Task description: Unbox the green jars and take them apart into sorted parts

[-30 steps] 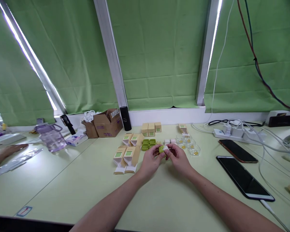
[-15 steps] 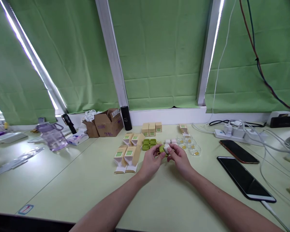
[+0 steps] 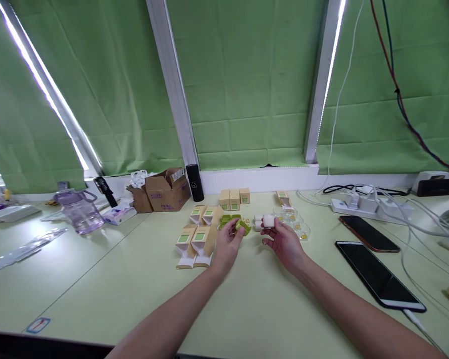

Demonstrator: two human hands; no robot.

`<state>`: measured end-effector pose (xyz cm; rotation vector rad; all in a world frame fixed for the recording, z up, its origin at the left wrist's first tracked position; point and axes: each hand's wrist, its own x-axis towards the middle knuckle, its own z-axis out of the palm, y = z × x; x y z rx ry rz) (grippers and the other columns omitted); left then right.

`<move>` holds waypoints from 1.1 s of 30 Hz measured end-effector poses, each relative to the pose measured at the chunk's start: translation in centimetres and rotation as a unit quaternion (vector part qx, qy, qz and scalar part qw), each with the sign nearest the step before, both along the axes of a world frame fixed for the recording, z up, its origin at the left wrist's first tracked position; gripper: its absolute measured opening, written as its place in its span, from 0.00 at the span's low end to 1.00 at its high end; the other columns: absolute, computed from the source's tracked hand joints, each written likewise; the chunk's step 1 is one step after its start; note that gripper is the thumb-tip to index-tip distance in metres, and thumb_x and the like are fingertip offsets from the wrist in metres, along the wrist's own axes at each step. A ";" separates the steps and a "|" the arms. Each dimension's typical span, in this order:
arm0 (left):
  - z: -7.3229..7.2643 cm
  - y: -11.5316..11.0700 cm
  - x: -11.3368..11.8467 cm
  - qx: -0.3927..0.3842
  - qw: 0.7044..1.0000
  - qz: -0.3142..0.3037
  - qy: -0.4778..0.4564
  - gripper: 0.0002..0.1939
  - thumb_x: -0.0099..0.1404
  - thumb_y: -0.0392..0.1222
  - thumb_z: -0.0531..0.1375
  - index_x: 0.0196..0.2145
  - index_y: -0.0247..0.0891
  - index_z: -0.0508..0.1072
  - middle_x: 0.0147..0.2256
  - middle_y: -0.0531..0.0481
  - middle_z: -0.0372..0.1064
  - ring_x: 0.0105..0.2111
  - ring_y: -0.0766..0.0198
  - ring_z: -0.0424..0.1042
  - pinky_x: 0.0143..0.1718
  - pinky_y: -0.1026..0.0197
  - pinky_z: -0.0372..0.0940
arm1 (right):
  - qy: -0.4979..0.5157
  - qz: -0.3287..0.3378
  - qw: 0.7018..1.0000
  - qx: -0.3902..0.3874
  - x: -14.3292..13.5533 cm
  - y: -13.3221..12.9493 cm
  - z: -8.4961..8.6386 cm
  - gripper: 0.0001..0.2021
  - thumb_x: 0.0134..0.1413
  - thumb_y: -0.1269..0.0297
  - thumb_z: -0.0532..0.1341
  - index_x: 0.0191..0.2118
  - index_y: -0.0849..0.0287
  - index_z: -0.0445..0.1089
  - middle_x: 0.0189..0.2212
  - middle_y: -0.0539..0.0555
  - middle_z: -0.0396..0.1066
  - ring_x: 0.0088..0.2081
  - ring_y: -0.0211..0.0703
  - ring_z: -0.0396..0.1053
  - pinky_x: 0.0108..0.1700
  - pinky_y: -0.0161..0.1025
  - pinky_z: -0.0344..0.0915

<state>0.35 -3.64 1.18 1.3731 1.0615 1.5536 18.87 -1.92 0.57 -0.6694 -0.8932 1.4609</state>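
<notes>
My left hand (image 3: 228,244) grips a small green case (image 3: 243,227) between thumb and fingers. In my right hand (image 3: 283,240) is a small white piece (image 3: 269,221), held apart from the green case. More green cases (image 3: 225,218) sit just behind my left hand. Other white pieces (image 3: 258,223) lie close to the fingers of my right hand. Clear round containers with yellow centres (image 3: 303,232) stand to its right. Several open cardboard boxes with green labels (image 3: 203,238) are on the left of my left hand.
Closed small boxes (image 3: 235,200) stand at the back, near a black cylinder (image 3: 195,183) and a brown carton (image 3: 167,190). Two phones (image 3: 378,275), a power strip (image 3: 372,210) and cables lie right. A purple bottle (image 3: 80,211) stands left.
My hands have moved apart. The green case has gone left with my left hand, and the white piece has gone right with my right hand.
</notes>
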 end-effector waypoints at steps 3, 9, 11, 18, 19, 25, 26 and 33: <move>0.0 0.1 -0.2 -0.007 1.000 0.008 -0.015 0.31 0.61 0.55 0.70 0.56 0.35 0.73 0.52 0.37 0.75 0.53 0.51 0.74 0.56 0.52 0.68 | -0.022 0.015 1.000 0.012 0.1 -0.2 0.3 0.22 0.53 0.40 0.66 0.41 0.55 0.74 0.41 0.58 0.78 0.38 0.50 0.74 0.32 0.40 0.69; 0.0 0.1 -0.2 -0.002 0.999 0.012 -0.032 0.31 0.62 0.55 0.69 0.57 0.35 0.72 0.55 0.37 0.73 0.55 0.51 0.72 0.59 0.51 0.66 | 0.012 0.035 0.999 0.021 0.2 -0.7 1.1 0.21 0.48 0.47 0.73 0.44 0.53 0.72 0.38 0.55 0.76 0.38 0.47 0.73 0.33 0.38 0.68; 0.1 0.1 -0.2 -0.005 0.999 0.011 -0.034 0.32 0.62 0.55 0.69 0.57 0.34 0.71 0.55 0.36 0.73 0.55 0.51 0.73 0.58 0.52 0.66 | 0.005 0.030 0.999 0.027 0.2 -0.9 1.3 0.22 0.47 0.49 0.73 0.45 0.53 0.72 0.40 0.55 0.76 0.38 0.46 0.72 0.33 0.38 0.68; 0.3 -0.1 -0.1 0.000 0.999 0.008 -0.032 0.32 0.61 0.56 0.70 0.56 0.35 0.72 0.54 0.37 0.74 0.53 0.52 0.73 0.56 0.54 0.68 | -0.086 -0.031 0.992 0.090 0.1 -0.8 1.5 0.27 0.42 0.51 0.75 0.47 0.53 0.73 0.40 0.53 0.73 0.40 0.46 0.72 0.37 0.42 0.73; 0.3 0.0 -0.1 0.001 0.999 0.009 -0.031 0.32 0.61 0.55 0.70 0.56 0.35 0.72 0.54 0.37 0.74 0.53 0.52 0.73 0.56 0.54 0.68 | -0.096 -0.048 0.989 0.100 0.0 -0.6 1.3 0.28 0.40 0.51 0.76 0.47 0.53 0.72 0.41 0.53 0.73 0.40 0.46 0.72 0.39 0.43 0.73; 0.1 0.1 -0.1 0.004 1.000 0.010 -0.026 0.31 0.61 0.55 0.69 0.56 0.35 0.72 0.53 0.37 0.75 0.52 0.52 0.74 0.56 0.53 0.68 | -0.167 -0.148 0.963 0.150 0.3 0.4 0.7 0.25 0.40 0.56 0.75 0.43 0.53 0.66 0.39 0.53 0.71 0.41 0.47 0.70 0.39 0.42 0.71; 0.1 0.1 -0.1 0.004 1.000 0.011 -0.027 0.31 0.61 0.55 0.69 0.56 0.35 0.72 0.53 0.37 0.75 0.52 0.52 0.74 0.56 0.53 0.68 | -0.195 -0.158 0.954 0.164 0.6 0.5 0.8 0.23 0.42 0.57 0.74 0.43 0.54 0.67 0.39 0.53 0.71 0.40 0.47 0.70 0.39 0.42 0.71; 0.3 -0.2 -0.1 0.002 1.000 0.010 -0.024 0.31 0.61 0.55 0.70 0.56 0.35 0.73 0.54 0.37 0.74 0.54 0.52 0.73 0.58 0.52 0.67 | -0.486 -0.231 0.783 0.313 3.1 1.0 1.3 0.15 0.54 0.70 0.60 0.48 0.54 0.72 0.47 0.58 0.69 0.45 0.52 0.69 0.45 0.48 0.68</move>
